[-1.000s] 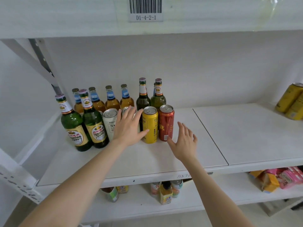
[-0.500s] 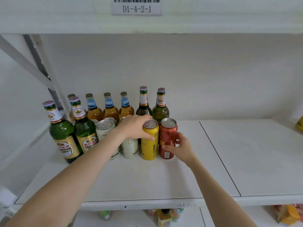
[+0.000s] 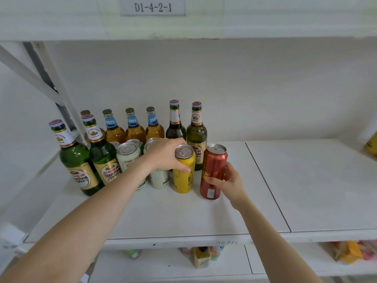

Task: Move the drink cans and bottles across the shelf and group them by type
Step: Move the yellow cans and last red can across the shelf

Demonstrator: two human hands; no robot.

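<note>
Far to the left of the yellow can (image 3: 183, 174) stand the green bottles (image 3: 81, 164), and the white cans (image 3: 128, 158) stand just left of it. The left hand (image 3: 163, 156) reaches over the white cans and wraps its fingers round the top part of the yellow can. Just right of the yellow can is the red can (image 3: 214, 170), leaning a little. The right hand (image 3: 228, 182) holds it round the middle, thumb in front. I think both cans are about to be moved. It is best to lift them straight up, hold them snug without squeezing hard, and not bump the tall bottle (image 3: 196, 135) just behind the yellow can. Far right of it, at the end of the shelf (image 3: 306, 180), a second yellow can (image 3: 371, 145) peeks in, so that looks like a good spot.
</note>
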